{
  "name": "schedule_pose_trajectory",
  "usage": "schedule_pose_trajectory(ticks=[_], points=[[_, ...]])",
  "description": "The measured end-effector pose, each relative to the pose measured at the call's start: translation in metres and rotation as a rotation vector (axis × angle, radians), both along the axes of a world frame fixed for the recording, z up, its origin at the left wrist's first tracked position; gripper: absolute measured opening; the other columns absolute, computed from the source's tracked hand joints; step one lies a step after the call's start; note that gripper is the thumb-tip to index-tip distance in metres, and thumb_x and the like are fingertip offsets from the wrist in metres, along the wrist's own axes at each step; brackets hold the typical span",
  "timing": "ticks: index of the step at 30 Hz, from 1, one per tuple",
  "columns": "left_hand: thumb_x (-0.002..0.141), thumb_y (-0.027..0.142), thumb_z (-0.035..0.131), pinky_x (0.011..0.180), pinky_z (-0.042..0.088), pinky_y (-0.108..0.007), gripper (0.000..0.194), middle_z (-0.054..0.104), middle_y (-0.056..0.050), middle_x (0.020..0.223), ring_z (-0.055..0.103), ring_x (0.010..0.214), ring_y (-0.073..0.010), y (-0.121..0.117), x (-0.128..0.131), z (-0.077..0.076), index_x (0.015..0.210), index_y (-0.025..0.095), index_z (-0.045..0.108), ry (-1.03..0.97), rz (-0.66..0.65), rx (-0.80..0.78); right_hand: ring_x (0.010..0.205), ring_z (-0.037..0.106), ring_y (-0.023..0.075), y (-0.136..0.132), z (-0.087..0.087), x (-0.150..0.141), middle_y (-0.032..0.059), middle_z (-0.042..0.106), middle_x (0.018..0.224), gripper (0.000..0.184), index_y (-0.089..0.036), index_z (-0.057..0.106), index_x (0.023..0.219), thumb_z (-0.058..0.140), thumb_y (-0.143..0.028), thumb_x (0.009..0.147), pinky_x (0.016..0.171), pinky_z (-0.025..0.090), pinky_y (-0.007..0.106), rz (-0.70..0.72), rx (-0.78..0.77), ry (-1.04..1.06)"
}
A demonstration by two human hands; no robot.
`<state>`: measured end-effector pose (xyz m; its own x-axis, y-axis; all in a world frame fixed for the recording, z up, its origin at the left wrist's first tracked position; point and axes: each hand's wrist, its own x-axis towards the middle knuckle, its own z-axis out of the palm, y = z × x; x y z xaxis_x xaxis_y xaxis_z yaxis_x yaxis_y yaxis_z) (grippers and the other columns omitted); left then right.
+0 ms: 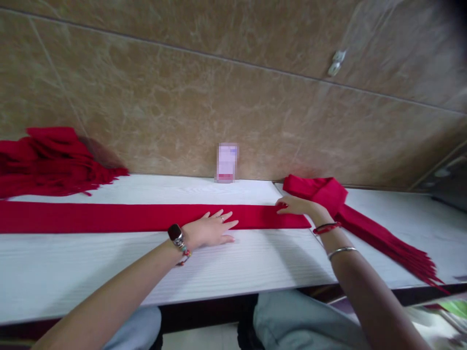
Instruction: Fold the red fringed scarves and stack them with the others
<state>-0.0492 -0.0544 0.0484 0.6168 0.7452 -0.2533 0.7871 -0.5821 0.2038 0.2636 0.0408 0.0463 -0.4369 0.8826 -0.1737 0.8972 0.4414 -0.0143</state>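
A long red scarf lies flat along the white table, stretching from the left edge toward the right. My left hand rests flat on it near the middle, fingers spread. My right hand presses on the scarf further right, fingers curled down onto the cloth; whether it pinches the cloth I cannot make out. Beyond that hand the scarf bunches into a fold and its fringed end trails toward the table's front right edge.
A heap of red fringed scarves sits at the back left against the brown tiled wall. A small blurred pink box stands at the wall. My knees show below the table's front edge.
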Motion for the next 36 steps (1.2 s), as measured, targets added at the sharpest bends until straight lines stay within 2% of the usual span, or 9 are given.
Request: schedule_pose_trajectory(ticks=[3, 6, 11, 16, 23, 27, 31, 33, 36], points=[[0.087, 0.048, 0.04, 0.099, 0.02, -0.06, 0.057, 0.014, -0.007, 0.147, 0.009, 0.134, -0.0332, -0.001, 0.016, 0.008, 0.139, 0.029, 0.026, 0.075, 0.072, -0.024, 0.089, 0.06, 0.0197, 0.002, -0.011, 0.009, 0.0069, 0.065, 0.101, 0.028, -0.02, 0.064, 0.101, 0.055, -0.036, 0.08, 0.078, 0.048, 0.031, -0.027, 0.008, -0.004], [0.087, 0.049, 0.039, 0.1, 0.02, -0.059, 0.059, 0.011, -0.008, 0.148, 0.007, 0.134, -0.0332, -0.003, 0.026, 0.016, 0.14, 0.028, 0.023, 0.128, 0.107, -0.048, 0.084, 0.061, 0.0202, 0.008, -0.014, 0.013, 0.0084, 0.066, 0.097, 0.028, -0.018, 0.066, 0.095, 0.059, -0.038, 0.077, 0.074, 0.048, 0.029, -0.068, 0.004, -0.03], [0.087, 0.053, 0.036, 0.101, 0.018, -0.058, 0.061, 0.009, -0.006, 0.148, 0.007, 0.134, -0.0332, 0.001, 0.032, 0.02, 0.14, 0.029, 0.019, 0.183, 0.117, -0.08, 0.085, 0.062, 0.0228, 0.007, -0.004, 0.007, 0.0119, 0.066, 0.098, 0.036, -0.013, 0.067, 0.097, 0.063, -0.041, 0.074, 0.07, 0.046, 0.026, -0.145, 0.027, -0.055], [0.087, 0.05, 0.037, 0.102, 0.019, -0.055, 0.06, 0.011, -0.007, 0.148, 0.012, 0.134, -0.0321, 0.008, 0.03, 0.019, 0.14, 0.028, 0.021, 0.205, 0.077, -0.058, 0.085, 0.063, 0.0244, -0.001, 0.007, 0.005, 0.0121, 0.068, 0.096, 0.035, -0.014, 0.068, 0.096, 0.072, -0.03, 0.065, 0.068, 0.045, 0.027, -0.214, 0.033, -0.055], [0.087, 0.047, 0.041, 0.1, 0.026, -0.051, 0.058, 0.017, -0.009, 0.147, 0.019, 0.132, -0.0327, 0.005, 0.028, 0.022, 0.139, 0.027, 0.026, 0.212, 0.049, -0.044, 0.086, 0.062, 0.0243, 0.004, 0.002, 0.011, 0.0134, 0.067, 0.094, 0.029, -0.013, 0.068, 0.088, 0.073, -0.027, 0.064, 0.072, 0.043, 0.027, -0.311, 0.2, 0.022], [0.086, 0.05, 0.041, 0.1, 0.026, -0.049, 0.058, 0.022, -0.012, 0.145, 0.023, 0.13, -0.0355, 0.003, 0.026, 0.021, 0.137, 0.025, 0.033, 0.19, 0.088, -0.027, 0.091, 0.058, 0.022, 0.012, -0.002, 0.009, 0.0129, 0.065, 0.099, 0.029, -0.011, 0.063, 0.097, 0.065, -0.024, 0.071, 0.074, 0.042, 0.027, -0.394, 0.37, 0.116], [0.082, 0.057, 0.041, 0.095, 0.024, -0.061, 0.063, 0.013, -0.009, 0.148, 0.013, 0.13, -0.0427, 0.009, 0.027, 0.014, 0.138, 0.031, 0.029, 0.157, 0.213, -0.073, 0.093, 0.056, 0.0219, 0.018, -0.001, 0.006, 0.0129, 0.063, 0.104, 0.039, -0.011, 0.06, 0.104, 0.066, -0.022, 0.067, 0.078, 0.042, 0.028, -0.512, 0.588, 0.323], [0.083, 0.06, 0.036, 0.093, 0.021, -0.066, 0.062, 0.008, -0.006, 0.149, 0.007, 0.131, -0.0426, 0.015, 0.027, 0.006, 0.138, 0.035, 0.025, 0.13, 0.233, -0.067, 0.085, 0.058, 0.0215, 0.019, 0.001, 0.006, 0.0097, 0.066, 0.093, 0.038, -0.012, 0.063, 0.096, 0.071, -0.024, 0.061, 0.073, 0.044, 0.029, -0.58, 0.656, 0.534], [0.082, 0.064, 0.03, 0.093, 0.017, -0.068, 0.063, 0.006, -0.004, 0.149, 0.004, 0.132, -0.0421, 0.028, 0.026, -0.007, 0.139, 0.037, 0.022, 0.077, 0.232, -0.002, 0.065, 0.058, 0.0184, 0.015, 0.01, 0.004, 0.0035, 0.065, 0.067, 0.025, -0.013, 0.065, 0.077, 0.07, -0.031, 0.06, 0.059, 0.044, 0.028, -0.594, 0.604, 0.796]])
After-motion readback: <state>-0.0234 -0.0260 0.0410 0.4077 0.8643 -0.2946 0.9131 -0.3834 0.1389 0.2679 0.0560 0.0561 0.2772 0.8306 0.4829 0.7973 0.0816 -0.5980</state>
